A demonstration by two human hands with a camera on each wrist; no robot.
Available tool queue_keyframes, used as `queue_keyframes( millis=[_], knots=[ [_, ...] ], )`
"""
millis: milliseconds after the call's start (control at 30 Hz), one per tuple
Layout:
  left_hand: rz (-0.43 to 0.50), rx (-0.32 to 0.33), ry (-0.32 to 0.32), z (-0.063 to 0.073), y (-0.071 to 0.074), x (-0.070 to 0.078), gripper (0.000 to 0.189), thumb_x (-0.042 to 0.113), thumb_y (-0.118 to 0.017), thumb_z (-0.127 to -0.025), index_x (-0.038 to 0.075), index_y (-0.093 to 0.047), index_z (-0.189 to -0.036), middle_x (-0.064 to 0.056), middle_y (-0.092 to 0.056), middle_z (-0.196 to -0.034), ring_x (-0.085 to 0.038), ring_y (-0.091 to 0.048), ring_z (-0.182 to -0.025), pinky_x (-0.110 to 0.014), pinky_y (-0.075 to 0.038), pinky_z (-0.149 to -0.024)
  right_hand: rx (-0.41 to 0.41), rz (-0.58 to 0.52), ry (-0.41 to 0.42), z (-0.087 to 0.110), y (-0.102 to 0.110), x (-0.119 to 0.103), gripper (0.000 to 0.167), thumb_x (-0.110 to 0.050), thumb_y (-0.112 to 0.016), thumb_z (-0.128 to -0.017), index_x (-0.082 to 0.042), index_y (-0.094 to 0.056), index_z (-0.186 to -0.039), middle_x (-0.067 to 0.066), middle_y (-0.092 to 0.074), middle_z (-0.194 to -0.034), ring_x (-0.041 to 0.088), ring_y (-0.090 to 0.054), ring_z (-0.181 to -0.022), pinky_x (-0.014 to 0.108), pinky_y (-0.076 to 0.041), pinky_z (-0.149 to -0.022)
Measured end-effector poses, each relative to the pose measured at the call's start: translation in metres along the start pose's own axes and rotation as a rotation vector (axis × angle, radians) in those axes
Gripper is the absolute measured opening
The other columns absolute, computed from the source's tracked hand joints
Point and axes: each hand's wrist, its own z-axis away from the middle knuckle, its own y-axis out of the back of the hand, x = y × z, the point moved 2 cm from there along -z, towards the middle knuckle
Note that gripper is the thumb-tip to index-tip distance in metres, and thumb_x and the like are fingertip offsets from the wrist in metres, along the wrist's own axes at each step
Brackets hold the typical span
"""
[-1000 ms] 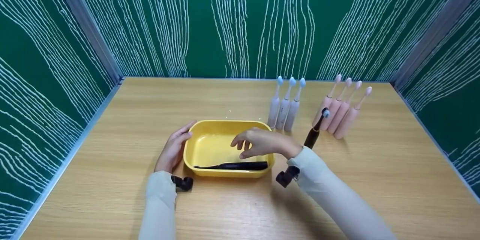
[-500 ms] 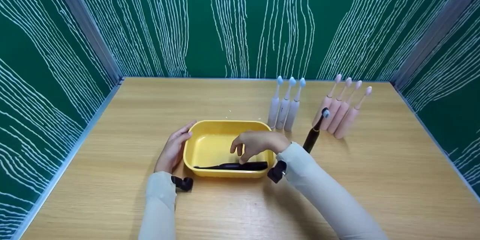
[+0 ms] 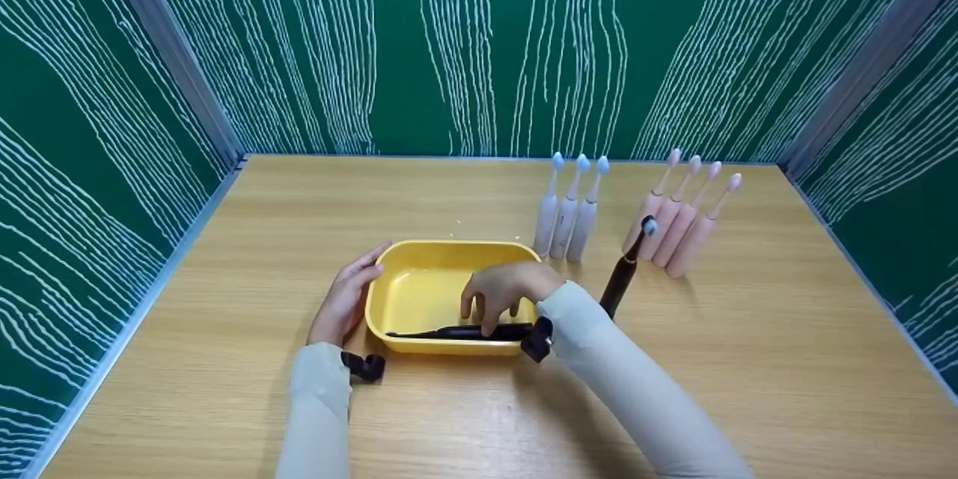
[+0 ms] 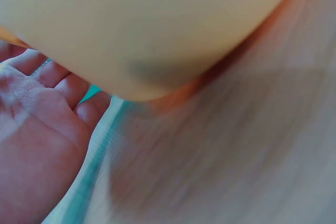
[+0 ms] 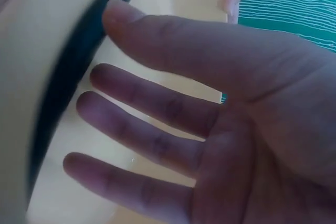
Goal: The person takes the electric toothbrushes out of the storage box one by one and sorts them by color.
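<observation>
A yellow plastic basin point(image 3: 441, 346) stands on the table with a black electric toothbrush point(image 3: 464, 332) lying along its near wall. My right hand point(image 3: 509, 288) reaches down into the basin from the right. Its thumb is right at the toothbrush handle point(image 5: 84, 51) in the right wrist view, while the other fingers extend toward the handle with gaps between them, not curled round it. My left hand point(image 3: 346, 299) rests against the basin's left side, thumb near the rim. In the left wrist view the left palm point(image 4: 42, 129) faces the basin wall point(image 4: 131, 35), its fingertips partly hidden behind it.
Right of the basin a black electric toothbrush point(image 3: 623, 269) stands upright, close to my right sleeve point(image 3: 599, 337). Three white toothbrushes with blue heads point(image 3: 566, 217) stand behind it, and several pink ones point(image 3: 677, 224) farther right. Green patterned walls point(image 3: 479, 45) enclose the wooden table point(image 3: 337, 194).
My right hand has moved down and slightly toward me, bringing the thumb to the toothbrush in the basin. The left hand and the basin have stayed in place.
</observation>
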Motion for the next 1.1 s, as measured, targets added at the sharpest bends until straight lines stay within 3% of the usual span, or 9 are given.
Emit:
queue_keyframes(
  millis=[167, 333, 1100],
  knots=[
    [0.007, -0.002, -0.005, -0.001, 0.000, -0.001, 0.051, 0.007, -0.042, -0.098, 0.000, -0.032, -0.148, -0.010, -0.026, -0.158, -0.020, -0.023, -0.146, -0.032, -0.024, -0.118, -0.022, 0.002, -0.024, -0.003, -0.002, 0.002, 0.036, -0.009, -0.075, -0.081, -0.018, -0.068, -0.115, 0.003, -0.068, -0.113, 0.018, -0.064, -0.098, 0.042, -0.058, -0.082],
    [0.029, -0.010, 0.011, 0.000, -0.001, -0.001, 0.051, 0.007, -0.042, -0.098, 0.001, -0.032, -0.148, -0.009, -0.027, -0.158, -0.020, -0.028, -0.143, -0.027, -0.031, -0.115, -0.042, 0.003, -0.032, -0.005, -0.004, 0.004, 0.036, -0.009, -0.075, -0.081, -0.020, -0.069, -0.115, 0.002, -0.067, -0.116, 0.017, -0.062, -0.101, 0.039, -0.059, -0.080],
    [0.026, 0.001, 0.016, -0.001, 0.001, -0.002, 0.051, 0.008, -0.043, -0.098, 0.002, -0.034, -0.148, -0.008, -0.028, -0.158, -0.018, -0.027, -0.144, -0.031, -0.027, -0.117, -0.010, -0.014, -0.046, -0.005, -0.011, 0.000, 0.038, 0.001, -0.072, -0.080, -0.018, -0.068, -0.113, 0.005, -0.065, -0.111, 0.020, -0.062, -0.095, 0.038, -0.060, -0.074]
  ],
)
